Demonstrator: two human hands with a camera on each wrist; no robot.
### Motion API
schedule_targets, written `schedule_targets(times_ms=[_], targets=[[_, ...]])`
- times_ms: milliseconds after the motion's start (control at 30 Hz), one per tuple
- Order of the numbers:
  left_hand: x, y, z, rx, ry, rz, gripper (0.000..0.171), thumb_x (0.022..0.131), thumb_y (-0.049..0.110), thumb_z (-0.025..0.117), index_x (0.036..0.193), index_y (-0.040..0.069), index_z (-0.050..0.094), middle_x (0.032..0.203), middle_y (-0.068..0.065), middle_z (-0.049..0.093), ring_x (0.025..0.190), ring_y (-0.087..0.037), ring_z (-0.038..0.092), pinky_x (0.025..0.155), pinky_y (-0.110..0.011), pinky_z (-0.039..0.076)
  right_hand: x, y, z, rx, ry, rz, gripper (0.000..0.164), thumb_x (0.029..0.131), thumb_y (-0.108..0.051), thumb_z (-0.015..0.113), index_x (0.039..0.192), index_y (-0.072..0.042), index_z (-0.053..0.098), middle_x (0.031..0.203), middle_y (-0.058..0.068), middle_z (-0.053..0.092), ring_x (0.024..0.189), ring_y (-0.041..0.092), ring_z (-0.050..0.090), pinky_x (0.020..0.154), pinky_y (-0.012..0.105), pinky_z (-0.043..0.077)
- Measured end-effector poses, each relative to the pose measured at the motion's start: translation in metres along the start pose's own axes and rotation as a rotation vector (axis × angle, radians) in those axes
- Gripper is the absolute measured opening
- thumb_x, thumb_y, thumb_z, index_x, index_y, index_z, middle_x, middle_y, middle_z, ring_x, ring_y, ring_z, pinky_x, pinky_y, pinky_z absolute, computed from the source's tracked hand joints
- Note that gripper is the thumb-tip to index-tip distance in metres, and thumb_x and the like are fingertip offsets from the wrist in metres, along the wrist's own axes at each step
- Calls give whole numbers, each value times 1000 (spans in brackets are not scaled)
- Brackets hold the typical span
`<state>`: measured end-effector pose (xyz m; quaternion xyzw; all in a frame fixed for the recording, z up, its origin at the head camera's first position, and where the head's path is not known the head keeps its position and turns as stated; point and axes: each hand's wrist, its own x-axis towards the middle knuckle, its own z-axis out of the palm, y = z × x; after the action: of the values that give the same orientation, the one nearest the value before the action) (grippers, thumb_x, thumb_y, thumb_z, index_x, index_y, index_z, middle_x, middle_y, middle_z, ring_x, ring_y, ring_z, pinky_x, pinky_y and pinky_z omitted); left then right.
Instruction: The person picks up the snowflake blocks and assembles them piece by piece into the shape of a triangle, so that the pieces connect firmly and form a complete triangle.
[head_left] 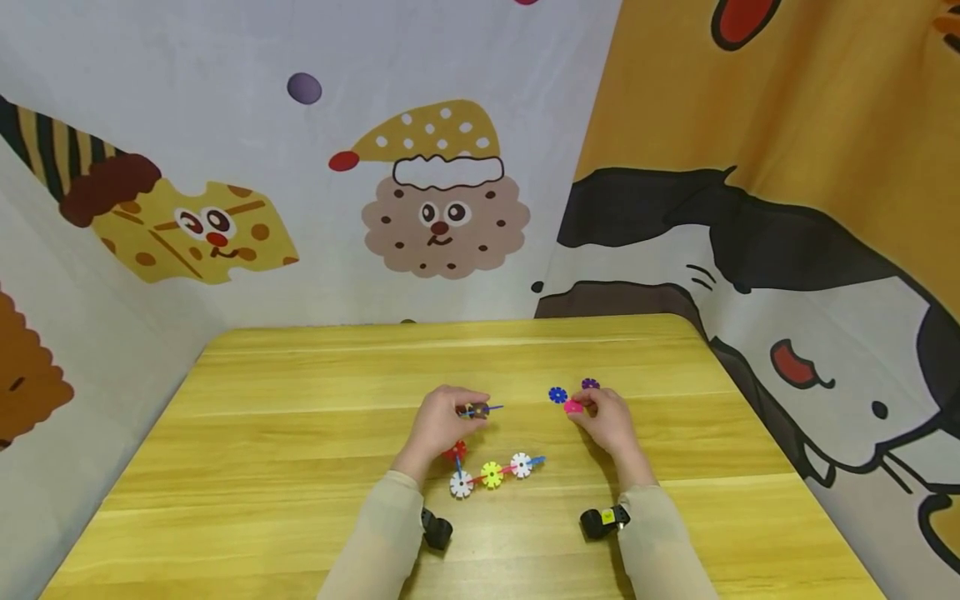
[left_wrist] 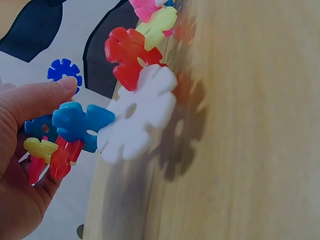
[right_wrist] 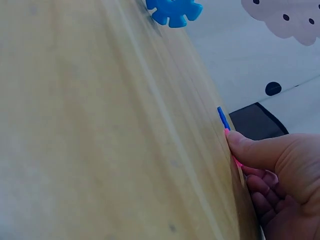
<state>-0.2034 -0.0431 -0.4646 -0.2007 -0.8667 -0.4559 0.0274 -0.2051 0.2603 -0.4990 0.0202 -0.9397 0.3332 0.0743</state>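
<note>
My left hand (head_left: 442, 421) holds a small cluster of joined plastic snowflake discs (head_left: 480, 410) between thumb and fingers. A blue disc stands edge-on at its right end; fingers hide part of it. Below lies a zigzag chain of notched discs, with a red disc (head_left: 455, 450), a white disc (left_wrist: 137, 115), a yellow disc (head_left: 491, 475) and a light blue disc (right_wrist: 175, 10) among them. My right hand (head_left: 606, 421) pinches a pink snowflake disc (head_left: 573, 406) low at the tabletop. Close beside it is a dark blue disc (head_left: 557, 395), and a purple disc (head_left: 590, 384) sits just behind the fingers.
The wooden table (head_left: 262, 433) spreads out on both sides of the arms. A printed cartoon curtain (head_left: 450, 67) hangs along its far edge. Black wrist cameras, one on the left wrist (head_left: 437, 530) and one on the right wrist (head_left: 602, 522), hang just above the tabletop.
</note>
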Motion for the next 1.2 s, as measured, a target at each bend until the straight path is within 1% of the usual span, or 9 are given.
schedule_targets(times_ms=[167,300,433,500,600,733,867,1000,1200], targets=[[0,0,0,-2,2,9,35,79,10,84,112,9,76,111,-6,71,105,-28,61,94,-46,50,-2,-2,-1,18,-17,4,26,84,-13,80,104,-2,68,102,14,60,93,30,55,84,46,47],[0,0,0,11,3,14,34,79,11,85,112,10,76,111,-6,71,105,-28,61,94,-46,49,-4,-5,2,73,-38,0,26,84,-10,80,105,-4,66,96,9,64,87,26,58,79,42,49],[0,0,0,6,3,7,34,79,11,84,112,11,76,111,-6,71,105,-28,61,94,-45,50,-6,-18,9,146,-44,-3,21,86,-7,77,103,-7,66,89,3,66,82,20,60,75,36,50],[0,1,0,6,1,3,34,79,11,84,113,11,76,111,-6,71,105,-27,61,93,-46,50,-8,-28,13,218,-47,9,18,87,-5,75,104,-8,68,90,2,67,83,18,61,75,33,51],[0,1,0,16,-5,-7,35,80,12,84,114,11,76,109,-4,72,103,-26,62,92,-45,51,-9,-44,22,372,-61,24,17,89,-3,72,106,-5,69,90,5,68,82,19,63,73,31,55],[0,0,0,43,-12,0,35,81,13,83,114,9,75,106,-3,73,97,-23,62,85,-42,52,-9,-64,33,579,-81,54,20,90,1,69,110,0,69,90,11,67,79,21,64,71,31,58],[0,1,0,51,-14,9,34,80,14,84,113,10,76,104,-3,73,92,-21,62,79,-39,53,-8,-75,41,702,-85,72,20,90,3,68,110,5,67,92,13,67,79,21,65,72,31,59],[0,1,0,44,-13,13,34,79,13,85,112,11,76,103,-3,73,92,-22,62,79,-38,53,-7,-80,44,757,-79,84,20,90,4,67,110,6,67,92,14,67,78,20,65,71,30,59],[-1,0,0,24,-14,34,36,78,11,85,112,6,76,100,-4,74,91,-23,61,78,-38,53,-7,-82,43,725,-78,77,19,91,1,68,110,6,69,93,15,68,75,17,64,69,28,58]])
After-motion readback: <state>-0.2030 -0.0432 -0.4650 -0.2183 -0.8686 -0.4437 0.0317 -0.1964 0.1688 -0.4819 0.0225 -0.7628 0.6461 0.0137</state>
